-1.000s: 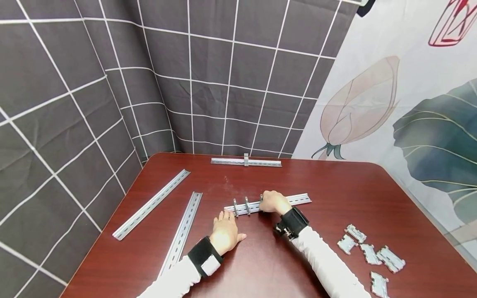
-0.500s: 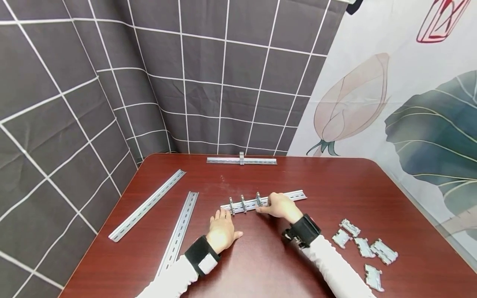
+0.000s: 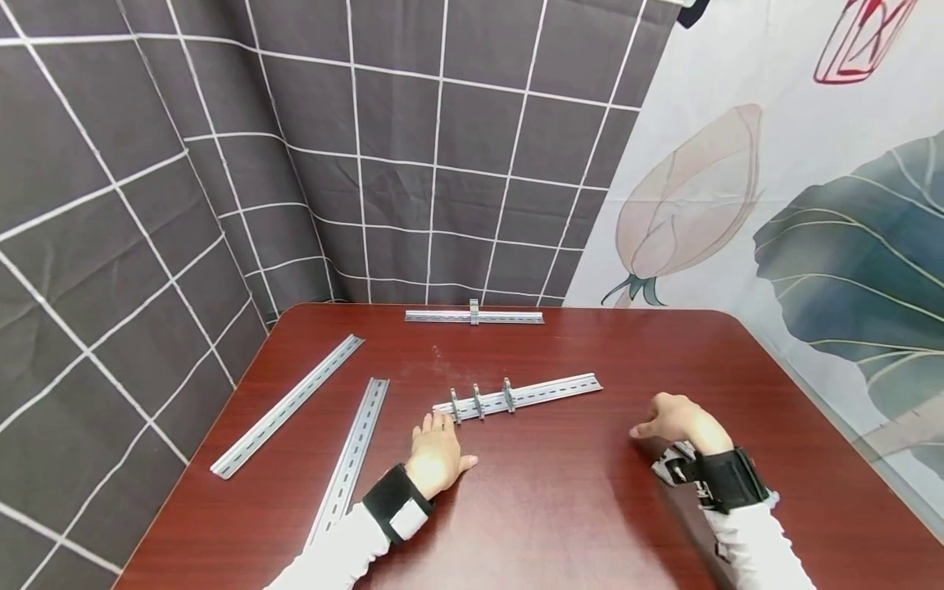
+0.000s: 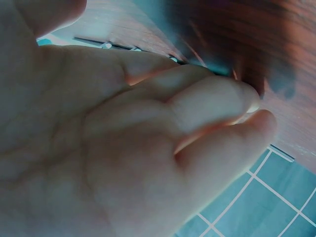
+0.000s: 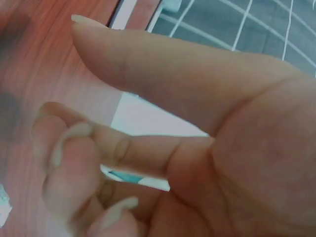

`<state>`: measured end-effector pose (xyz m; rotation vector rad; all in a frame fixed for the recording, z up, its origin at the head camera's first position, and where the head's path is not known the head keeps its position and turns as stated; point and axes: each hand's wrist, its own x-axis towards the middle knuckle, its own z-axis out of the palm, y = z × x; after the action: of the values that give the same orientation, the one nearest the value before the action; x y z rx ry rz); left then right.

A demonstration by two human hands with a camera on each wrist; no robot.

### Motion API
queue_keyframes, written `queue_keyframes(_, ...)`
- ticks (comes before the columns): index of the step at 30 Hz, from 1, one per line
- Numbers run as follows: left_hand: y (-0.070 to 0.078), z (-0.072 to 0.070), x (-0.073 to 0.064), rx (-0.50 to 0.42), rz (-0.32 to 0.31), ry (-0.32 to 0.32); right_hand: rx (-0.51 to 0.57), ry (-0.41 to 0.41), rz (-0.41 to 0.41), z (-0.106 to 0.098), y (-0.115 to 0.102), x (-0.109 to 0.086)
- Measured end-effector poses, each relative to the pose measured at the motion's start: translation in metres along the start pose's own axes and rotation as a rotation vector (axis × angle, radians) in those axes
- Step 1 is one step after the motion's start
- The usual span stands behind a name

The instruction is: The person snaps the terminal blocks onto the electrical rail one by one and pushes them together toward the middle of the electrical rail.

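In the head view a slotted metal DIN rail (image 3: 556, 390) lies at mid-table, with three narrow grey terminal blocks (image 3: 478, 401) upright on its left half. My left hand (image 3: 435, 459) is palm down with straight fingers, the fingertips at the rail's left end. Its thumb sticks out to the right. My right hand (image 3: 682, 422) is over the table's right side, apart from the rail. In the right wrist view its thumb and loosely bent fingers (image 5: 74, 173) hold nothing. Loose grey terminal blocks (image 3: 673, 463) are mostly hidden behind the right hand and wrist strap.
Two long slotted rails (image 3: 288, 408) (image 3: 350, 459) lie at the left. Another rail (image 3: 516, 317) with one grey piece (image 3: 474, 311) mounted on it lies along the back edge of the brown table (image 3: 560, 516). A grey checked cloth (image 3: 398, 197) hangs behind.
My right hand has let go of the third terminal block on the rail and moved right, over the loose blocks. My left hand stays at the rail's left end. The head view has shifted slightly.
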<state>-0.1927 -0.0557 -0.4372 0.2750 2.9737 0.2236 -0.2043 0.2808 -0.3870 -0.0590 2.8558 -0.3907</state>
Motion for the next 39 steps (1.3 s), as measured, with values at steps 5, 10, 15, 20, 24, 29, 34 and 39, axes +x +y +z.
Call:
queue_keyframes(5,-0.003,-0.001,0.0,-0.003,0.005,0.026,0.057,0.054,-0.144,0.01,-0.025,0.01)
queue_keyframes(10,-0.001,-0.002,0.001,-0.002,0.01,0.022,0.118,0.25,-0.268,0.033,-0.088,0.037)
queue_keyframes(15,0.004,-0.002,0.002,0.008,0.01,0.019,0.071,0.432,-0.201,0.055,-0.13,0.061)
queue_keyframes(20,0.007,0.0,0.0,0.009,0.018,0.042,0.031,0.501,-0.139,0.063,-0.136,0.067)
queue_keyframes(24,0.007,-0.001,0.0,0.0,0.019,0.041,0.017,0.538,-0.154,0.061,-0.132,0.069)
queue_keyframes(29,0.004,-0.002,0.001,-0.006,0.008,0.024,0.027,0.527,-0.133,0.058,-0.124,0.071)
queue_keyframes(34,0.002,-0.002,-0.001,-0.005,0.01,0.031,-0.018,0.609,-0.112,0.06,-0.132,0.065)
queue_keyframes(39,0.002,-0.002,-0.004,0.005,0.015,0.061,-0.032,0.607,-0.229,0.069,-0.163,0.057)
